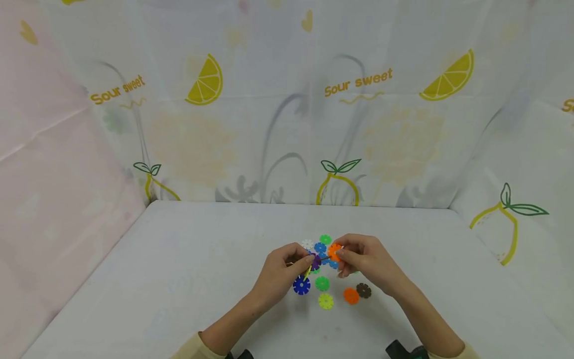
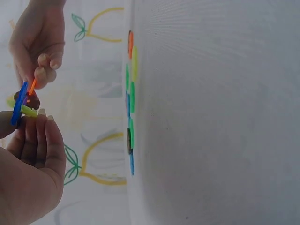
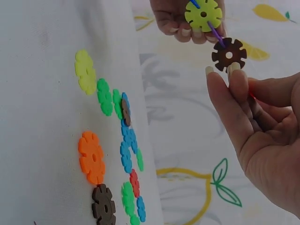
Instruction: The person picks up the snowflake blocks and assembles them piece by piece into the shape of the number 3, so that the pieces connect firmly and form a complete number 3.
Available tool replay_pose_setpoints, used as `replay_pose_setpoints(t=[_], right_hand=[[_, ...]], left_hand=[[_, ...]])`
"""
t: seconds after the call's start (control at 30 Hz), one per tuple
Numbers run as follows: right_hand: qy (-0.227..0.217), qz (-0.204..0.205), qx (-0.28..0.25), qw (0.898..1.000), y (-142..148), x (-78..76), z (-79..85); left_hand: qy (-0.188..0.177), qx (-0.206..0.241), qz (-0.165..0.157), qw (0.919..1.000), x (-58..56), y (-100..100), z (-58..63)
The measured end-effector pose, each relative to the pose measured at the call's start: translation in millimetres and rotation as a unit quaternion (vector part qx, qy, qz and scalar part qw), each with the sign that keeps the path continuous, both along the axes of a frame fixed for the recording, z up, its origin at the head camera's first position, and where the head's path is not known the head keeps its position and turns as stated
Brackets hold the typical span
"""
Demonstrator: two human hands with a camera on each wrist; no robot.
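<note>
My left hand (image 1: 284, 269) pinches a small joined chain of slotted flower-shaped plastic discs above the table. In it are a yellow disc (image 3: 203, 15), a purple disc (image 1: 315, 262), a brown disc (image 3: 228, 55) and a dark blue disc (image 1: 301, 285), set at angles to each other. Between thumb and fingers, my right hand (image 1: 365, 259) pinches an orange disc (image 1: 334, 252), right at the edge of the chain's brown disc. Fingertips cover part of the orange disc in the right wrist view.
On the white table (image 1: 179, 279) below lie loose discs: a yellow one (image 1: 326, 301), a green one (image 1: 322, 283), an orange one (image 3: 92, 157) beside a dark brown one (image 3: 103, 206), a red one (image 3: 135, 183), and several blue and green ones. Lemon-printed cloth (image 1: 269, 124) hangs behind.
</note>
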State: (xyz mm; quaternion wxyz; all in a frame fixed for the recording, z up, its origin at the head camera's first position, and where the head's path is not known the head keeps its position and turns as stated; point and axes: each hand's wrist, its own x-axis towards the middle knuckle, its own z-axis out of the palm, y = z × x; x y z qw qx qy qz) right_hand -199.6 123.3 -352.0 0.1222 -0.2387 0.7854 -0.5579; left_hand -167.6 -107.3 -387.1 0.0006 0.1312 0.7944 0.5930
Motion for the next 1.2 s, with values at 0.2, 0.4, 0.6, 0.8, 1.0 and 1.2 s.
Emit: replay_pose_setpoints(t=[0.2,0.4,0.6,0.8,1.0,1.2], right_hand=[[-0.011,-0.015,-0.016,1.000,-3,1.6,-1.1],[-0.008,-0.027,-0.029,0.999,-8,3.1,-3.7],[0.001,-0.036,-0.039,0.999,-11,4.3,-6.7],[0.019,-0.060,-0.049,0.997,-14,7.0,-11.2],[0.035,-0.060,-0.061,0.996,-18,10.5,-11.1],[0.045,-0.050,-0.060,0.996,-17,7.8,-11.2]], left_hand=[[0.019,-0.007,0.010,0.9998,0.6,0,-0.3],[0.026,-0.004,0.023,0.9994,3.1,0,2.7],[0.031,-0.010,0.032,0.9989,4.6,1,4.5],[0.027,-0.001,0.037,0.9990,5.5,1,5.5],[0.034,-0.003,0.039,0.9987,5.2,2,4.8],[0.038,-0.003,0.030,0.9988,3.2,1,6.2]])
